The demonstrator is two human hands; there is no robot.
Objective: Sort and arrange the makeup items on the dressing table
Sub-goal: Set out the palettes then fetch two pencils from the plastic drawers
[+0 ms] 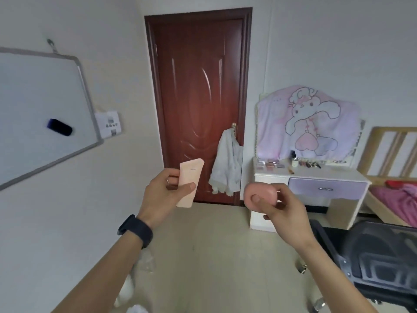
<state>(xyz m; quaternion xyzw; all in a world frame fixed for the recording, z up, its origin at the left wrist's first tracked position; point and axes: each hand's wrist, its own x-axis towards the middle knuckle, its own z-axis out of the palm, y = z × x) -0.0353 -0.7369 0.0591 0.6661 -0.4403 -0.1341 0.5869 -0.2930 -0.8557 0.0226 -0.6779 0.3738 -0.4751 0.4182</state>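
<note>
**Carried, not yet placed**

The left hand (162,190) grips a flat pale-pink plastic tube (190,181) upright. The right hand (284,211) pinches a round pink compact case (260,197). Well apart stands the white dressing table (270,177), its lilac drawer (327,188) closed, with small makeup items (293,163) lined along its top

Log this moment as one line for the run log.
left hand: holds pale pink tube | right hand: holds round pink case | dressing table: ahead right, apart from both hands
</note>
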